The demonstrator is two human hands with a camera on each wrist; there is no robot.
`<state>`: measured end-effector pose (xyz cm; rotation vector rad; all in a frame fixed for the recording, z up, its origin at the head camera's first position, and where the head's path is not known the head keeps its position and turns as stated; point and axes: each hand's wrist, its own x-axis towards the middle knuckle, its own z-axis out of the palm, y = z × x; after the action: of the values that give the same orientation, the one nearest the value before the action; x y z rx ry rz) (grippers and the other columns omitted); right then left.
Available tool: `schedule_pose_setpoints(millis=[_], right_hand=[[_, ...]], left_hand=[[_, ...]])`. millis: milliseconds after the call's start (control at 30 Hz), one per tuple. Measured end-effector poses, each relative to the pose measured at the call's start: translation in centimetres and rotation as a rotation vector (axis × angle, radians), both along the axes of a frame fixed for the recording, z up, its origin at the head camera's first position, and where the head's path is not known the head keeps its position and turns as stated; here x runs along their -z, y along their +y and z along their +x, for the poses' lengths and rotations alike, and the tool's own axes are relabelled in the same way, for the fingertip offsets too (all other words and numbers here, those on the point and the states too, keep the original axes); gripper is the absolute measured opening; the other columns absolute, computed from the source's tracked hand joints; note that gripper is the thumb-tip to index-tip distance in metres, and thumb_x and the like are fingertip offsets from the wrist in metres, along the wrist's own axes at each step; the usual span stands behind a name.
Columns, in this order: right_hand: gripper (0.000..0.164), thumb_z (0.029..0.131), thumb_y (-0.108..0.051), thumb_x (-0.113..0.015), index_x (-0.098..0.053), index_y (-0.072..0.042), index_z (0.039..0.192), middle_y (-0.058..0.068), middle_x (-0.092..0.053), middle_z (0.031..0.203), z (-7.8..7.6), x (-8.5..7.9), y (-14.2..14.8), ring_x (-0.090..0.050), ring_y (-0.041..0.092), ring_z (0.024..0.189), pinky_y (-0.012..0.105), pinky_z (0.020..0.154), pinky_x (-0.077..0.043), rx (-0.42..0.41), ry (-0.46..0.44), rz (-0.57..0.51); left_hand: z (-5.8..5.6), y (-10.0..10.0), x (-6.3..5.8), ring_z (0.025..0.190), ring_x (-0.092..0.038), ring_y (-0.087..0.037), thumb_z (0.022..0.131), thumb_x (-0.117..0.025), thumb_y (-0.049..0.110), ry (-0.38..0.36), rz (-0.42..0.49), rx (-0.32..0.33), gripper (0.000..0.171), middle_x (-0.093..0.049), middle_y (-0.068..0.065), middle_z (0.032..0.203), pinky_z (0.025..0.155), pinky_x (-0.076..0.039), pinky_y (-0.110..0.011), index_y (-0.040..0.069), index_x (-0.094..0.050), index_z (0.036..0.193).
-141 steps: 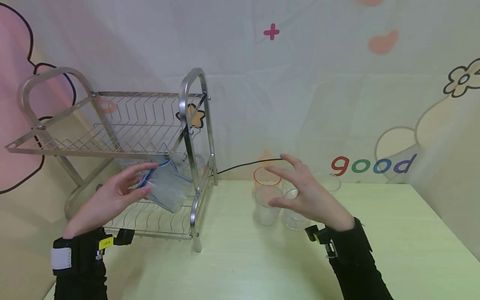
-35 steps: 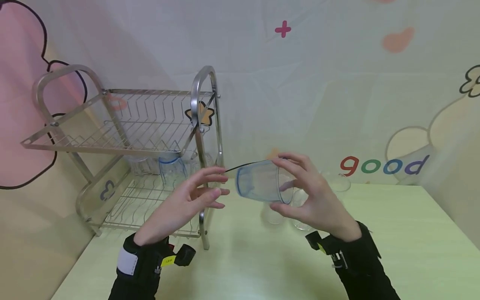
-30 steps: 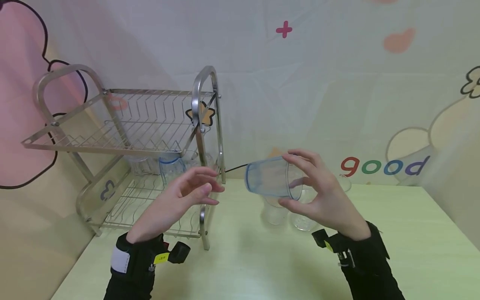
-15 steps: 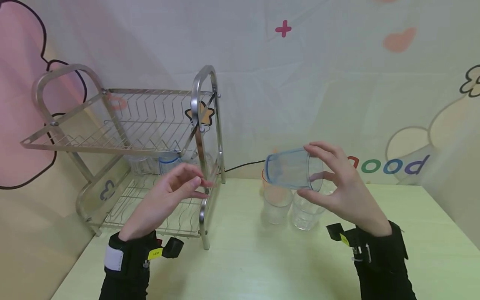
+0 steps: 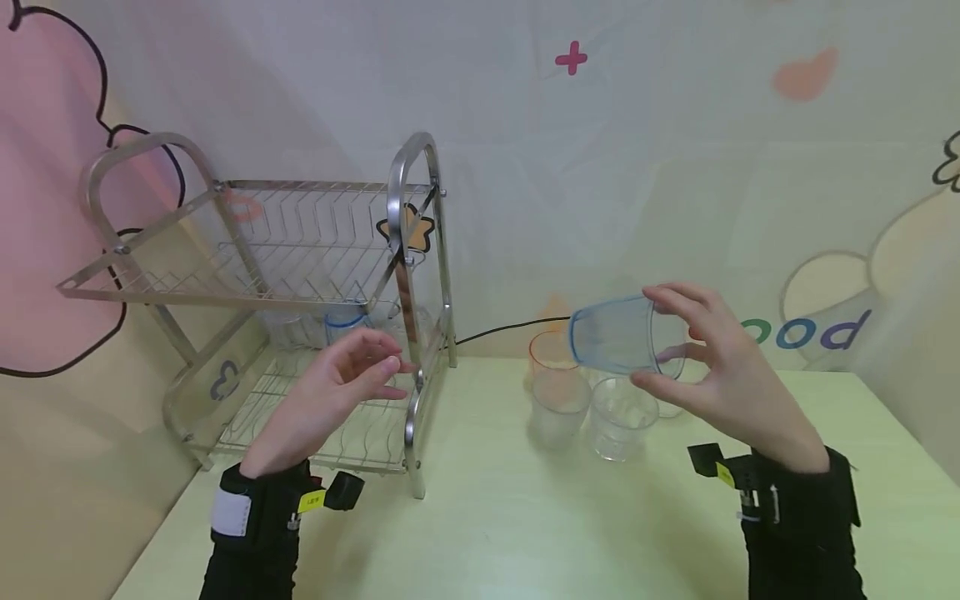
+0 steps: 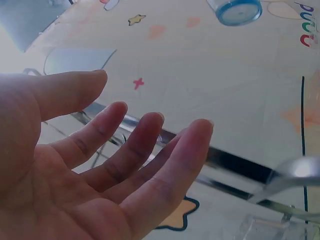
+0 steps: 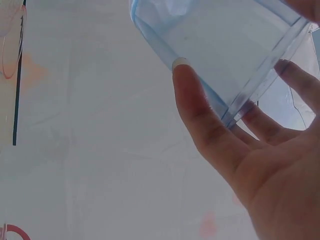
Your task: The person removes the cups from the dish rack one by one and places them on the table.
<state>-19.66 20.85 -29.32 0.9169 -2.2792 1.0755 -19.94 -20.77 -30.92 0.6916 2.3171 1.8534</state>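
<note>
Holds the blue glass [image 5: 611, 337] on its side in the right hand [image 5: 723, 367], narrower end facing left, wider end toward the palm. Hovers above and beside the standing glasses [image 5: 561, 408], probably high enough to clear their rims. Grips near the wider end, perhaps to leave the narrower one free. Clustered on the table [image 5: 487, 533], probably for easy reach.

Pinches the glass with the thumb underneath and the index finger on top, with other fingers reaching around the wider end. Rests the left hand [image 5: 330, 383] idle before the rack [image 5: 225, 297], with fingers half bent, loosely apart from the thumb and around nothing. Seems clear of the metal.
</note>
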Motion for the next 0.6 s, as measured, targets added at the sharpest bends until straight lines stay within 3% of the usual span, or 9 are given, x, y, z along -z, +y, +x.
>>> schedule_pose_setpoints(millis=[267,400,600], right_hand=[[0.090,0.066,0.002,-0.088,-0.047,-0.012,0.145,0.003,-0.040,0.142,0.2,0.0,1.6,-0.057,0.011,0.094,0.014,0.075,-0.052,0.069,0.026,0.126],[0.089,0.066,-0.001,-0.089,-0.047,-0.012,0.144,0.004,-0.042,0.140,0.4,0.4,2.7,-0.057,0.005,0.090,0.014,0.072,-0.051,0.081,0.051,0.204],[0.089,0.064,-0.004,-0.089,-0.050,-0.014,0.143,0.006,-0.043,0.138,0.9,0.9,4.8,-0.058,0.007,0.083,0.014,0.066,-0.049,0.102,0.092,0.310]], left_hand=[[-1.2,-1.0,1.4,0.110,-0.061,-0.028,0.101,-0.056,0.024,0.013,-0.035,-0.092,0.033,-0.057,-0.016,0.121,0.089,-0.053,-0.042,0.005,-0.050,0.127],[-2.2,-1.4,2.1,0.108,-0.060,-0.028,0.102,-0.054,0.022,0.033,-0.109,-0.145,0.031,-0.056,-0.015,0.120,0.087,-0.054,-0.040,0.003,-0.051,0.126],[-4.2,-1.5,2.5,0.112,-0.056,-0.032,0.103,-0.053,0.018,0.091,-0.255,-0.226,0.032,-0.054,-0.018,0.125,0.086,-0.054,-0.039,0.000,-0.049,0.129]])
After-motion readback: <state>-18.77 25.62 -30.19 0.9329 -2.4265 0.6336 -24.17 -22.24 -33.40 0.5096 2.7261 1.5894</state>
